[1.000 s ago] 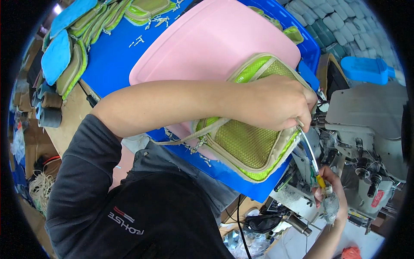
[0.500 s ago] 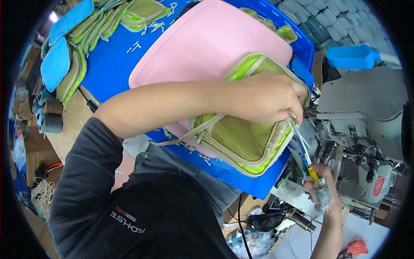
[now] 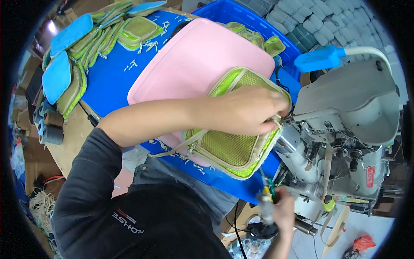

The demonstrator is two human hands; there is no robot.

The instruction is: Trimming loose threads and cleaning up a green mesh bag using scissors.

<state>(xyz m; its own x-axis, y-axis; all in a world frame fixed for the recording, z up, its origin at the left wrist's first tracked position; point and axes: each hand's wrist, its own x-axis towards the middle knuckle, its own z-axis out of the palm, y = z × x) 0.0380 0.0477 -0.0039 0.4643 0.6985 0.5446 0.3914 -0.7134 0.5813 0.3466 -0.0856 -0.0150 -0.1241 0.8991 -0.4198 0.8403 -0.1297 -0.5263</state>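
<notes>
My left hand [image 3: 252, 110] reaches across from the left and is closed on the edge of a lime-green and beige mesh pouch [image 3: 230, 149], its fingers pinching the trim. The pouch lies partly over a pink board [image 3: 202, 56], and my hand hides its middle. From its left side hangs a loose beige binding strip [image 3: 172, 149]. Lower right, my right hand [image 3: 283, 209] is closed around a pair of scissors [image 3: 268, 194] with yellow and green at the grip and grey wrapping. Their blades point up toward the pouch's lower right corner, apart from it.
A grey sewing machine [image 3: 345, 103] stands close to my hands on the right, under a blue lamp [image 3: 319, 59]. A blue bin [image 3: 297, 47] is behind. Several green pouches [image 3: 138, 31] and thread scraps lie on the blue table cover [image 3: 112, 73]. Thread spools [image 3: 52, 134] stand far left.
My right hand has moved left with the scissors, and their blades are away from the pouch's edge. My left hand keeps its hold on the pouch. The whole view has shifted slightly.
</notes>
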